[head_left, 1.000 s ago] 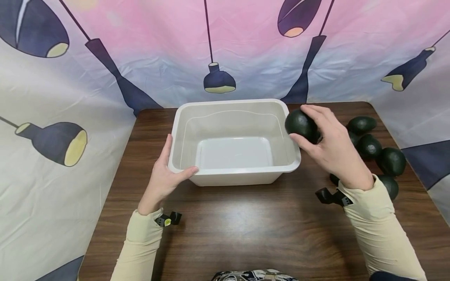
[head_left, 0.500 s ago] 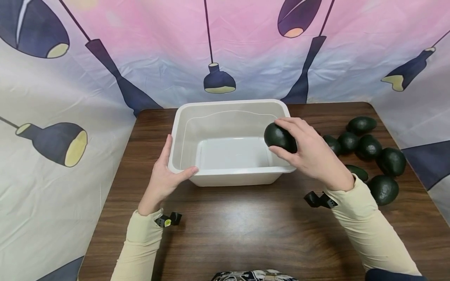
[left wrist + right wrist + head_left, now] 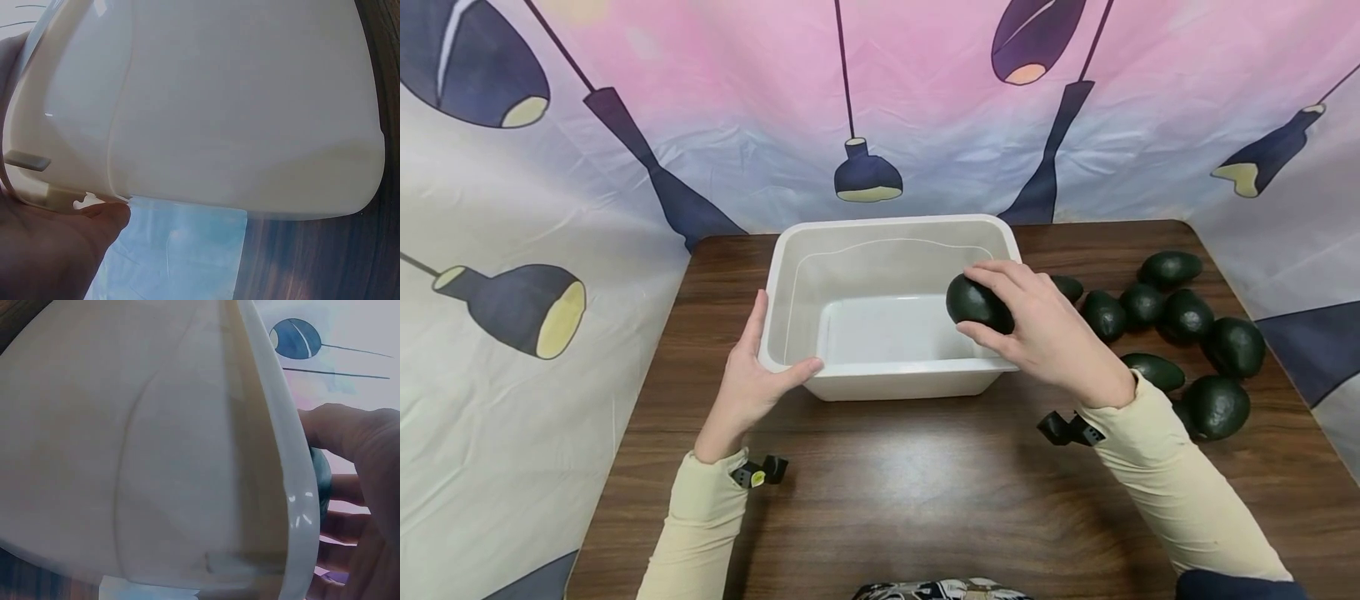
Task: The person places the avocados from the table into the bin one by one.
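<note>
A backdrop cloth point(image 3: 737, 108) printed with lamps hangs behind the brown tabletop point(image 3: 910, 508), and the white tub point(image 3: 895, 366) stands upright near the far edge. To its right lie the loose avocados point(image 3: 1185, 317) in a straggling cluster. The left hand point(image 3: 747, 385) holds the tub's near left corner, thumb on the near rim, fingers along the left side. The right hand point(image 3: 1048, 333) has its grip on the held avocado point(image 3: 973, 302), which is between thumb and fingertips.

A second ago that fruit was at the tub's right rim; now it is inside the rim, towards the right end, while the left hand has stayed put. In my judgement the carry is all but done, with the release yet to be made.

The right hand covers part of the held avocado (the right wrist view gives only a dark green sliver past the rim), so I cannot tell how deep it sits or whether it touches the tub. Some left fingers are hidden beside the wall. The right sleeve point(image 3: 1187, 500) cuts across one loose avocado, leaving the count unsure, and a patterned thing point(image 3: 940, 591) at the bottom edge is mostly cropped.
</note>
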The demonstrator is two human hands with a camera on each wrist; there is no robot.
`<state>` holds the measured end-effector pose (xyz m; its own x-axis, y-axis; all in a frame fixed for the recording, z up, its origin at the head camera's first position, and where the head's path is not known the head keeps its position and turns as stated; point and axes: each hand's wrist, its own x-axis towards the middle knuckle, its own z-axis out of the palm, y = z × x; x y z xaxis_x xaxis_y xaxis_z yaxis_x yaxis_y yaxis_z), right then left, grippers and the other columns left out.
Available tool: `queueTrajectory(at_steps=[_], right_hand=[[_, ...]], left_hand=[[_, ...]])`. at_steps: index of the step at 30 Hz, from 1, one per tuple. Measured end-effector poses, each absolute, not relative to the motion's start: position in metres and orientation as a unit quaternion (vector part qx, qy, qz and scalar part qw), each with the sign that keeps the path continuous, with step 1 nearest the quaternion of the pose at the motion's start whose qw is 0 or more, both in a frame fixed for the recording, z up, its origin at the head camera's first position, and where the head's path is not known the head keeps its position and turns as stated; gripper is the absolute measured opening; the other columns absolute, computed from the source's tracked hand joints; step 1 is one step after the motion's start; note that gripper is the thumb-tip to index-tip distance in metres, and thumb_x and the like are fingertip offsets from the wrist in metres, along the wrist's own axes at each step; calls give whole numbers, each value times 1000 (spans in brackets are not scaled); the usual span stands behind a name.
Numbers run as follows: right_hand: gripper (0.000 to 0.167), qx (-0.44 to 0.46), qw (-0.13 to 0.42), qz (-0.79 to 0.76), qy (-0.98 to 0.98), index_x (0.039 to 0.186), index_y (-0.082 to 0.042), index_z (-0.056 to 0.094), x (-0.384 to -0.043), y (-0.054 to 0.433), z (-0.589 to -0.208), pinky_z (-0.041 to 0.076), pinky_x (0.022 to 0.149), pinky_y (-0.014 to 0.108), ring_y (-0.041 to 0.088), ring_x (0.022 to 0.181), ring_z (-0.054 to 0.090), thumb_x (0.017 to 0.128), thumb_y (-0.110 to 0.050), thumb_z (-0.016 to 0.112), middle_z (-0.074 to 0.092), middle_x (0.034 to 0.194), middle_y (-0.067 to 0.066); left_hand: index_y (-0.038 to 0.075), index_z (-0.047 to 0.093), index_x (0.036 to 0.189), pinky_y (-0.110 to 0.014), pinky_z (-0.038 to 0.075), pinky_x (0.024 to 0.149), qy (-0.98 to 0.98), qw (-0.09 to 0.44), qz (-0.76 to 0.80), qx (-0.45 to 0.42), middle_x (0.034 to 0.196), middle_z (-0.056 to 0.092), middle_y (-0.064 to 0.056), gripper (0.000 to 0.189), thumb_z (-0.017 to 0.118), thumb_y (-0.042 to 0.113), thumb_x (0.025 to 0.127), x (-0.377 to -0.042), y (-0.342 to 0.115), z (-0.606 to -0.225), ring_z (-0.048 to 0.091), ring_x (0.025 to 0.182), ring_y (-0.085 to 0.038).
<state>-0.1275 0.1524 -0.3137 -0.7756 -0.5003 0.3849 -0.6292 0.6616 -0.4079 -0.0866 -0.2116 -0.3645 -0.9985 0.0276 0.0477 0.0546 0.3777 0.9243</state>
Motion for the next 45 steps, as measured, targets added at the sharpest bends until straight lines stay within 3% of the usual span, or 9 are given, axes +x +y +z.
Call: queueTrajectory(at_steps=[15, 22, 29, 39, 45], right_hand=[[58, 327, 126, 259, -900, 135, -8, 56, -128, 151, -319, 38, 87, 42, 23, 118, 53, 87, -35, 75, 54, 133, 6], [53, 334, 161, 253, -893, 135, -7, 56, -127, 153, -315, 39, 84, 44, 25, 121, 52, 89, -25, 73, 57, 131, 9], [51, 322, 161, 256, -897, 134, -7, 57, -127, 157, -315, 39, 88, 45, 26, 122, 51, 89, -25, 73, 57, 131, 9], [50, 279, 183, 290, -897, 133, -5, 58, -132, 179, -307, 37, 87, 52, 31, 117, 53, 88, -17, 74, 58, 128, 12], [49, 235, 202, 308, -900, 134, -5, 57, -141, 201, -298, 34, 98, 60, 35, 123, 49, 88, -15, 73, 57, 131, 15]], left_hand=[[32, 10, 156, -46, 32, 106, -828, 11, -560, -32, 158, 20, 9, 111, 86, 21, 75, -86, -211, -365, 35, 135, -20], [30, 10, 156, -46, 32, 107, -829, 13, -558, -34, 159, 18, 9, 111, 85, 21, 75, -86, -211, -364, 34, 136, -20], [30, 11, 156, -45, 31, 107, -828, 16, -560, -28, 159, 18, 9, 111, 86, 20, 75, -85, -211, -364, 35, 136, -19], [30, 10, 156, -46, 30, 108, -822, 13, -569, -35, 159, 16, 11, 111, 85, 19, 75, -86, -211, -366, 32, 138, -19], [30, 10, 156, -45, 30, 108, -824, 13, -565, -38, 159, 14, 13, 111, 85, 20, 76, -86, -211, -365, 31, 139, -18]])
